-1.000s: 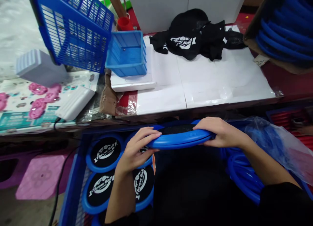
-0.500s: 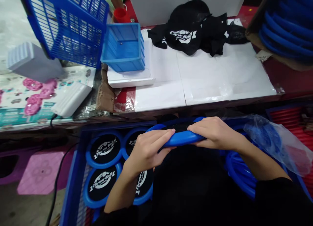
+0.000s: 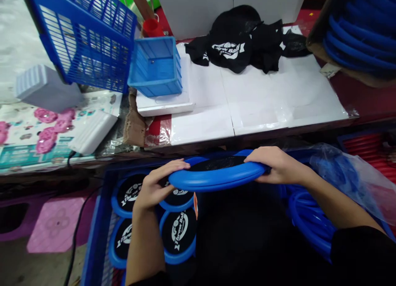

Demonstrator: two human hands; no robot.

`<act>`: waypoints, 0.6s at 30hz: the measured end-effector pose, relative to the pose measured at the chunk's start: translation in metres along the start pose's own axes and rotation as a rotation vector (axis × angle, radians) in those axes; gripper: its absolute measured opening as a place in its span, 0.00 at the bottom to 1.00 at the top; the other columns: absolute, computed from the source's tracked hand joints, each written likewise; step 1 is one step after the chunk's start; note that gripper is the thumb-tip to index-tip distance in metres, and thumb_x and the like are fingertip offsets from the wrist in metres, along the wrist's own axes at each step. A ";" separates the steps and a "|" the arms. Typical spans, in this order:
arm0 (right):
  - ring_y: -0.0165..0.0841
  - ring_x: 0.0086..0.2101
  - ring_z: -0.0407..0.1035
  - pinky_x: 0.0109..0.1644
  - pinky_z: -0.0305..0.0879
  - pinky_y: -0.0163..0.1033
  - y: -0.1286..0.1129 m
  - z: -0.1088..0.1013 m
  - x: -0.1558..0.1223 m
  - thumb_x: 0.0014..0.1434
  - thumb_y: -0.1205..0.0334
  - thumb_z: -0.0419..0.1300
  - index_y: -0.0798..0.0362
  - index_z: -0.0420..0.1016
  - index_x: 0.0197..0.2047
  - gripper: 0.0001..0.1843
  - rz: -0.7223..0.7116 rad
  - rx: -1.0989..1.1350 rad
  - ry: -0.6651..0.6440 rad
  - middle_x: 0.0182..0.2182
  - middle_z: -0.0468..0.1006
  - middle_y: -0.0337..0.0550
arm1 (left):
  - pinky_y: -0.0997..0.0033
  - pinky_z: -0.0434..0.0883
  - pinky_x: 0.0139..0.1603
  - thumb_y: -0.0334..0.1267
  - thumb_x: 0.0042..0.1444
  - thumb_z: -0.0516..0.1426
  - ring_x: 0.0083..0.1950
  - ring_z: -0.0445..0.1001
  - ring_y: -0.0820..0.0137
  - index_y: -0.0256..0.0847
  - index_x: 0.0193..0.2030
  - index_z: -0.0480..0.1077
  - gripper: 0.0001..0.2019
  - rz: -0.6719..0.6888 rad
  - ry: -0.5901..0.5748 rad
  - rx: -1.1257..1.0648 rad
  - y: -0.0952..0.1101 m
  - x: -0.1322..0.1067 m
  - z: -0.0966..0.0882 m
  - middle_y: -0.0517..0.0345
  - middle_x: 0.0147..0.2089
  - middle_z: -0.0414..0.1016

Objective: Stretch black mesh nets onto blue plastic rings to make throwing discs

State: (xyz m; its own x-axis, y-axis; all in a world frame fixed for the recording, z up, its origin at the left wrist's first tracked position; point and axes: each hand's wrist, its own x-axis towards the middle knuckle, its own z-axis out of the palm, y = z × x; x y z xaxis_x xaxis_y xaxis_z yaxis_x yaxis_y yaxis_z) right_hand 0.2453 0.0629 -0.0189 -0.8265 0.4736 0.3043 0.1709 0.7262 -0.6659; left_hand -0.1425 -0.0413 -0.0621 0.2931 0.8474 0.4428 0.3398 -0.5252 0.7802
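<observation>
A throw-ball disc [image 3: 216,178] with a blue ring and a black centre is held level in front of my body. My right hand [image 3: 274,164] grips its right end, thumb on top and fingers underneath. At the left end, my left hand [image 3: 157,180] has the rim between its fingers and thumb. Below my left arm, several finished-looking discs [image 3: 178,232] with a white "Throw Ball" print lie in a blue crate [image 3: 93,240]. Under my right forearm are loose blue rings [image 3: 309,220].
Black printed fabric pieces [image 3: 229,42] lie on the white-covered table [image 3: 262,108]. A small blue bin [image 3: 156,67] and a large blue basket [image 3: 89,42] stand at the left. A box of blue rings [image 3: 359,38] is at right. A pink stool [image 3: 55,224] sits lower left.
My left hand has slid left along the rim, away from my right hand. More of the disc's front edge shows. My right hand has shifted slightly right.
</observation>
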 end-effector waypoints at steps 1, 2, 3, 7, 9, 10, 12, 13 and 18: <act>0.38 0.40 0.81 0.47 0.76 0.41 -0.001 0.004 0.001 0.69 0.57 0.66 0.52 0.79 0.54 0.13 -0.004 0.000 0.012 0.43 0.87 0.48 | 0.46 0.81 0.62 0.41 0.67 0.66 0.56 0.86 0.53 0.43 0.62 0.78 0.18 -0.045 -0.035 0.048 0.004 0.002 0.003 0.43 0.53 0.87; 0.37 0.39 0.81 0.46 0.76 0.40 -0.002 0.007 0.003 0.70 0.56 0.66 0.53 0.79 0.54 0.13 -0.008 -0.004 0.020 0.42 0.87 0.48 | 0.49 0.81 0.62 0.41 0.67 0.66 0.56 0.85 0.54 0.42 0.63 0.77 0.20 -0.071 -0.066 0.095 0.011 0.005 0.009 0.42 0.54 0.86; 0.37 0.39 0.82 0.45 0.76 0.40 -0.003 0.010 0.005 0.70 0.55 0.66 0.53 0.79 0.54 0.14 -0.014 -0.012 0.023 0.42 0.87 0.48 | 0.52 0.81 0.61 0.42 0.66 0.67 0.56 0.85 0.55 0.42 0.65 0.76 0.22 -0.074 -0.092 0.133 0.018 0.010 0.015 0.42 0.54 0.86; 0.38 0.39 0.82 0.45 0.76 0.40 -0.008 0.014 0.010 0.72 0.52 0.65 0.54 0.78 0.56 0.17 -0.066 -0.093 0.006 0.43 0.87 0.50 | 0.59 0.82 0.58 0.43 0.68 0.65 0.56 0.85 0.57 0.41 0.70 0.72 0.25 0.033 -0.159 0.207 0.047 0.029 0.036 0.41 0.57 0.85; 0.39 0.41 0.83 0.46 0.77 0.41 -0.010 0.011 0.010 0.72 0.49 0.64 0.55 0.77 0.60 0.22 -0.083 -0.121 -0.009 0.45 0.87 0.52 | 0.60 0.82 0.58 0.42 0.70 0.64 0.57 0.85 0.57 0.40 0.71 0.70 0.25 0.074 -0.170 0.248 0.056 0.035 0.042 0.40 0.58 0.84; 0.39 0.41 0.82 0.45 0.77 0.41 -0.012 0.009 0.009 0.71 0.47 0.65 0.56 0.75 0.62 0.25 -0.089 -0.131 -0.021 0.45 0.86 0.53 | 0.60 0.82 0.58 0.41 0.70 0.63 0.57 0.85 0.57 0.40 0.72 0.69 0.25 0.084 -0.171 0.267 0.059 0.036 0.043 0.39 0.58 0.84; 0.39 0.40 0.82 0.43 0.77 0.40 -0.014 0.007 0.006 0.71 0.45 0.65 0.56 0.74 0.64 0.28 -0.103 -0.138 -0.029 0.43 0.86 0.52 | 0.60 0.82 0.57 0.39 0.71 0.62 0.57 0.85 0.56 0.39 0.72 0.69 0.25 0.093 -0.162 0.301 0.065 0.035 0.046 0.39 0.59 0.84; 0.38 0.39 0.81 0.42 0.77 0.40 -0.015 0.008 0.004 0.71 0.45 0.64 0.56 0.74 0.64 0.28 -0.108 -0.136 -0.019 0.42 0.86 0.52 | 0.60 0.82 0.57 0.38 0.71 0.62 0.57 0.85 0.56 0.39 0.72 0.69 0.24 0.094 -0.149 0.316 0.067 0.034 0.047 0.39 0.59 0.84; 0.38 0.39 0.82 0.44 0.78 0.42 -0.017 0.020 -0.002 0.73 0.47 0.62 0.55 0.76 0.60 0.22 -0.098 -0.146 0.098 0.41 0.87 0.51 | 0.62 0.83 0.54 0.33 0.69 0.63 0.52 0.86 0.58 0.39 0.70 0.71 0.23 0.083 -0.052 0.354 0.076 0.029 0.055 0.41 0.55 0.86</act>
State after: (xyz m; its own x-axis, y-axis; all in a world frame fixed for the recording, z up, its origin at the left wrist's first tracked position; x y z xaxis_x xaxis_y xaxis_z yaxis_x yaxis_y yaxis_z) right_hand 0.2335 0.0395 -0.0216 -0.7882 0.4382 0.4322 0.1742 0.8324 -0.5261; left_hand -0.0590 -0.0610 -0.0138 0.3749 0.8004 0.4678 0.5985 -0.5943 0.5372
